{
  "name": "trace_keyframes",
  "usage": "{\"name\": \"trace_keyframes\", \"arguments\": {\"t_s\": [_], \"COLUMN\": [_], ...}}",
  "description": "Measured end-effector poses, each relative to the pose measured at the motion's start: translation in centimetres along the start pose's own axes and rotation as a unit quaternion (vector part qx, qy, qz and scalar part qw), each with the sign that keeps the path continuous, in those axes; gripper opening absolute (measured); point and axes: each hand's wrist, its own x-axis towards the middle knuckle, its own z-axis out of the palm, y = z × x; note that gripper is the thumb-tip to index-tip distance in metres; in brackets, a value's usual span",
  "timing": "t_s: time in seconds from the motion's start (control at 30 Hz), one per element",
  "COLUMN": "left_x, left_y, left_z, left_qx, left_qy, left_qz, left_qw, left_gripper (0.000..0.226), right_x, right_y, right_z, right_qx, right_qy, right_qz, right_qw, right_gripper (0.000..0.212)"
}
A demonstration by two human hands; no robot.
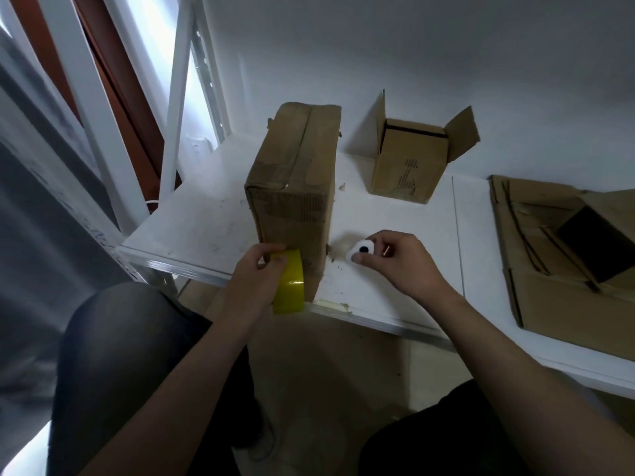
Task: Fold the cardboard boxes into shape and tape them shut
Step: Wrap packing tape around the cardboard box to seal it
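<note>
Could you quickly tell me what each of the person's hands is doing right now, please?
Left hand: closed on the yellow tape roll, held against the tall cardboard box.
Right hand: closed on a small white object.

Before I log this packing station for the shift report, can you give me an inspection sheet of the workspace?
Surface: white table, scuffed, tape scraps at its front edge.
Job's things: tall closed box upright; yellow tape roll against its near end; small open box behind; flattened cardboard right.
Clutter: small white object with a dark centre.
Hands: left hand holds the roll; right hand pinches the white object.
Cables: nothing seen.
Surroundings: white wall, white metal frame.
</note>
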Motion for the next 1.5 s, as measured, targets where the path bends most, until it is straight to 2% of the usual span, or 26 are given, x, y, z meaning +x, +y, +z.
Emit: {"name": "trace_keyframes", "arguments": {"t_s": [0.1,0.17,0.2,0.33,0.5,0.7,1.07,1.27,1.4,1.5], "left_x": [0.0,0.0,-0.1,-0.1,0.4,0.4,1.0,1.6,1.4,1.2], "left_y": [0.5,0.8,1.0,1.4,1.2,0.9,0.4,0.2,-0.5,-0.8], "left_z": [-0.3,-0.4,-0.5,-1.0,-1.6,-1.9,-1.6,-1.4,-1.4,-1.4], "left_qx": [-0.015,-0.022,-0.028,-0.027,-0.009,0.012,0.049,0.071,0.090,0.088], "left_qy": [-0.002,-0.002,-0.003,-0.004,-0.011,-0.018,-0.008,-0.025,-0.048,-0.046], "left_qz": [-0.009,-0.014,-0.014,-0.006,0.020,0.044,0.049,0.061,0.067,0.060], "left_qw": [1.000,1.000,1.000,1.000,1.000,0.999,0.998,0.995,0.993,0.993], "left_gripper": [0.009,0.013,0.018,0.030,0.029,0.018,0.018,0.015,0.014,0.015], "right_x": [-1.2,-1.6,-1.7,-1.6,-1.6,-1.3,0.1,-0.9,-1.4,-1.4], "right_y": [-3.6,-5.7,-6.5,-9.2,-11.5,-12.8,-12.8,-10.1,-5.9,-1.8], "right_z": [0.5,0.7,1.0,1.9,2.7,3.6,4.6,2.1,0.5,-0.5], "right_qx": [0.160,0.209,0.190,-0.002,-0.211,-0.306,-0.386,-0.405,-0.341,-0.284], "right_qy": [-0.003,-0.024,-0.031,-0.012,0.005,0.020,0.017,0.028,0.009,-0.005], "right_qz": [-0.008,-0.034,-0.056,-0.163,-0.279,-0.328,-0.282,-0.211,-0.095,0.037], "right_qw": [0.987,0.977,0.980,0.987,0.937,0.894,0.878,0.889,0.935,0.958], "right_gripper": [0.015,0.012,0.010,0.010,0.011,0.014,0.025,0.023,0.017,0.027]}}
